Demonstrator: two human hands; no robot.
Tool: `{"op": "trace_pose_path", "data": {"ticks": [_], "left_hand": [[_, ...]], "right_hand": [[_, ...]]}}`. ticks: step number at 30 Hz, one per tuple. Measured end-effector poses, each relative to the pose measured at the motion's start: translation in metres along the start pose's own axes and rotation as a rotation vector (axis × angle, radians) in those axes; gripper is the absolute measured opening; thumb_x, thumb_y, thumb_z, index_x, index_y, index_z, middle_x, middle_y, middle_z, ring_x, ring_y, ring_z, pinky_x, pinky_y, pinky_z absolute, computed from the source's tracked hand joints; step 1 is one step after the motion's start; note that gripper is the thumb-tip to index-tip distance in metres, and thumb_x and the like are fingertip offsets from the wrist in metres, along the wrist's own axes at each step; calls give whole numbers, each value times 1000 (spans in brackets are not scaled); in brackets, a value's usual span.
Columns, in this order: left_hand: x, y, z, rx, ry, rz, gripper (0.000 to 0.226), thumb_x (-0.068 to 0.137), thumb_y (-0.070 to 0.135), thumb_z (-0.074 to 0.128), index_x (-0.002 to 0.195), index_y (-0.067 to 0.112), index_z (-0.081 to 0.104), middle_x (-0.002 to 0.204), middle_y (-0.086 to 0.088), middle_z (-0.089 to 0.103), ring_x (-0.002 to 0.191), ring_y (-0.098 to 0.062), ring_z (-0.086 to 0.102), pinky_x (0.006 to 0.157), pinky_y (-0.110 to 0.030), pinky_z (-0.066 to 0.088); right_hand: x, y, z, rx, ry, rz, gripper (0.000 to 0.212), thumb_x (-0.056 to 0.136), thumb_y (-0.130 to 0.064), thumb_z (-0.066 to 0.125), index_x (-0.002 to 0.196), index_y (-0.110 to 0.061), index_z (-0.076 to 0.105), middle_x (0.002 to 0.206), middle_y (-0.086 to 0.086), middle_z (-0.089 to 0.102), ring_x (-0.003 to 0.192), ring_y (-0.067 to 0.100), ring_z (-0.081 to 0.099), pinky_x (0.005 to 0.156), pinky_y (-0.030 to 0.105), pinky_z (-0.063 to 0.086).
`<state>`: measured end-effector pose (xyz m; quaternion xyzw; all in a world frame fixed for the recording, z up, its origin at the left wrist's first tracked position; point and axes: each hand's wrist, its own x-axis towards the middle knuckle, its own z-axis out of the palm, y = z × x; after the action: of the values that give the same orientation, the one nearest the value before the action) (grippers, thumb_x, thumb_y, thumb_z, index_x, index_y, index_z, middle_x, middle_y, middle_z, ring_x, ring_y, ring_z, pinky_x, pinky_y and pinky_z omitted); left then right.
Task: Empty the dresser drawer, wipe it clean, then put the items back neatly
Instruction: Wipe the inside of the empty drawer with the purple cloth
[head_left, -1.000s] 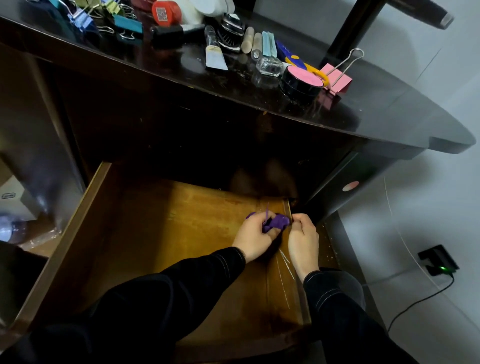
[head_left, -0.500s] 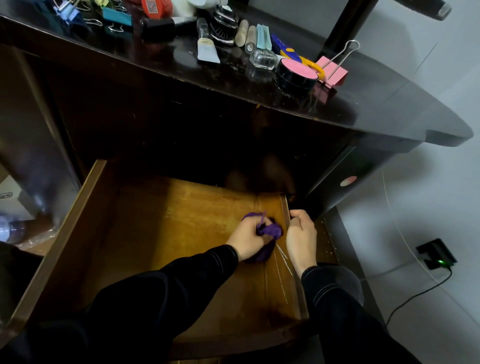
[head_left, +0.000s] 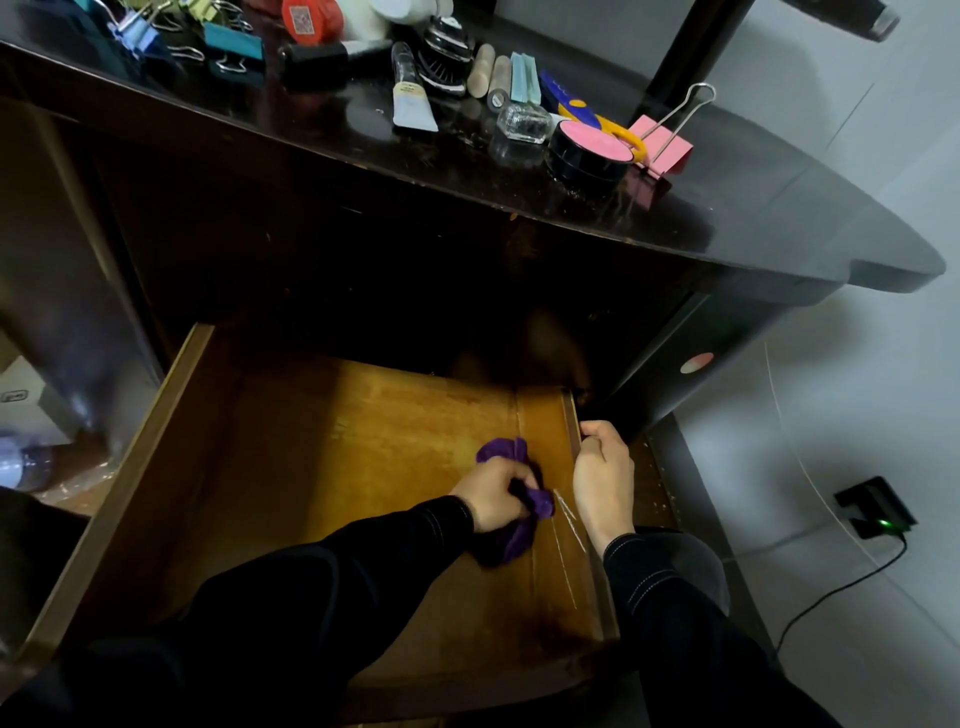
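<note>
Mid-wipe, my left hand (head_left: 491, 499) clutches the crumpled purple cloth (head_left: 506, 452) against the open brown wooden drawer's (head_left: 311, 467) floor near its right wall, which my right hand (head_left: 602, 478) grips; next comes sweeping leftward, I reckon.

The dark glossy dresser top (head_left: 779, 218) was carrying the whole pile. A blue binder clip (head_left: 132, 34) and a teal binder clip (head_left: 234, 44) sat out around 10 o'clock, and a squeeze tube (head_left: 410, 98) and a little glass bottle (head_left: 523, 123) near 12. A black jar with a pink lid (head_left: 592, 148) was just beside a pink binder clip (head_left: 662, 143) at about 1. Below, the wooden drawer (head_left: 337, 467) had a purple cloth (head_left: 506, 452) bunched up on its floor toward the 3 o'clock side.
</note>
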<state>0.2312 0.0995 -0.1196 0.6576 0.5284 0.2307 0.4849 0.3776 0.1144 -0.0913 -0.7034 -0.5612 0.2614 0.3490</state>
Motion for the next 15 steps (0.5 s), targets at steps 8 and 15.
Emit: {"op": "trace_pose_path", "data": {"ticks": [8,15], "left_hand": [[-5,11,-4,-151,63,112,15,81,-4,66,91,6,71,96,-8,70,95,-23,64,93,-37,51],[-5,14,-8,-213,19,84,15,80,-5,67,90,6,71,94,-8,70,95,-22,65,94,-35,51]], "right_hand": [[1,1,-1,2,-3,-7,26,104,-17,38,111,-22,63,91,-6,65,86,16,63,85,46,55],[1,2,0,6,-2,-12,26,104,-17,38,114,-19,62,94,-3,65,87,17,62,86,48,54]]}}
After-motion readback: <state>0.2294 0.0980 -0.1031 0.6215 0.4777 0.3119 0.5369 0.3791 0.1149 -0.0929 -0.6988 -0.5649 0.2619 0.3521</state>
